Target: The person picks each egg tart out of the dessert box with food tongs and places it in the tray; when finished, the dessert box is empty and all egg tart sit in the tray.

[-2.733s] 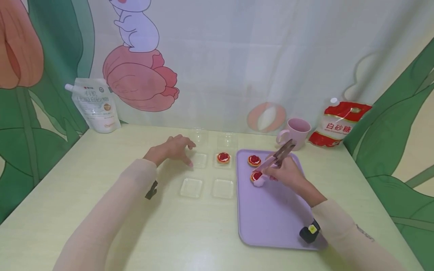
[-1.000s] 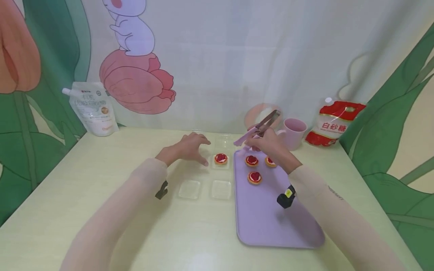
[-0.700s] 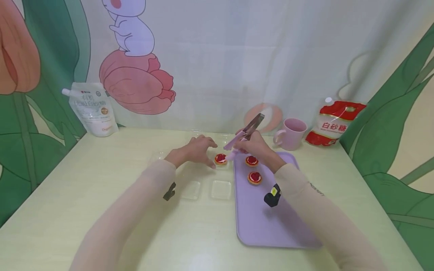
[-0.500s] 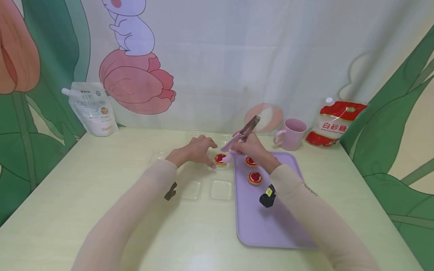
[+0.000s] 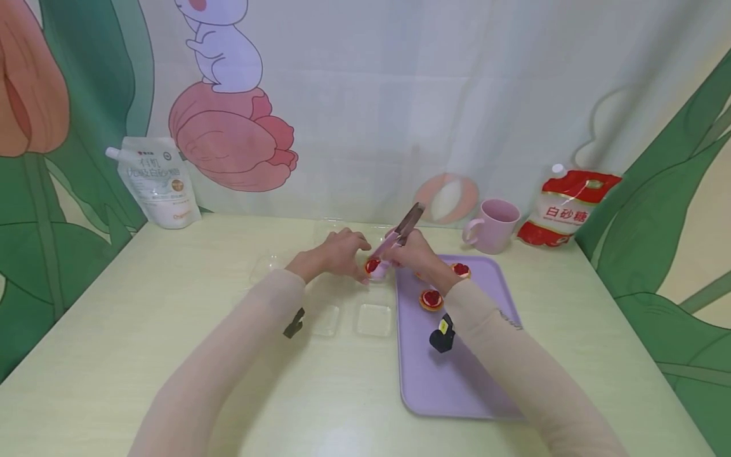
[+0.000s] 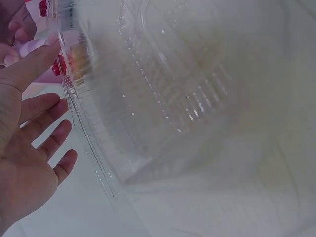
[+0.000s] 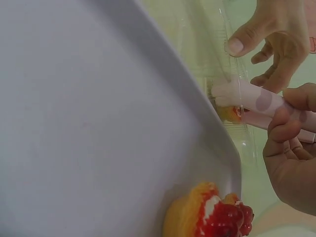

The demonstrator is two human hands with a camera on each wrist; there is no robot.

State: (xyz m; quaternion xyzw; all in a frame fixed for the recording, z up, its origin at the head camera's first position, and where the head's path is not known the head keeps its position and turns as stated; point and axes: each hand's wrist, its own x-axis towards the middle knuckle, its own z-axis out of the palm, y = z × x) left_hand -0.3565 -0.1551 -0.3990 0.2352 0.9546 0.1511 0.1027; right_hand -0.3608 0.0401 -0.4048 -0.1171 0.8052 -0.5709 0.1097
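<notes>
My right hand (image 5: 418,252) grips a pair of tongs (image 5: 410,222) with metal arms and pink tips. In the head and right wrist views, the tips are at a small red-topped tart (image 7: 228,113) in a clear plastic container; whether they squeeze it cannot be told. My left hand (image 5: 341,254) is spread beside this container, thumb and forefinger at its edge, holding nothing that I can see. On the purple tray (image 5: 451,381) are more tarts: one near the left side (image 5: 431,300), one farther back (image 5: 461,271), and another mostly hidden by my right hand.
Other clear plastic containers (image 5: 374,319) lie on the pale table, left of the tray. A pink mug (image 5: 494,225) and a red-and-white sugar pouch (image 5: 567,206) stand at the back right. Another white pouch (image 5: 158,183) stands back left, before a printed curtain.
The tongs have gone from a tart on the tray, over its back edge, left and down to the tart in the container. My left hand has moved right, towards that container.
</notes>
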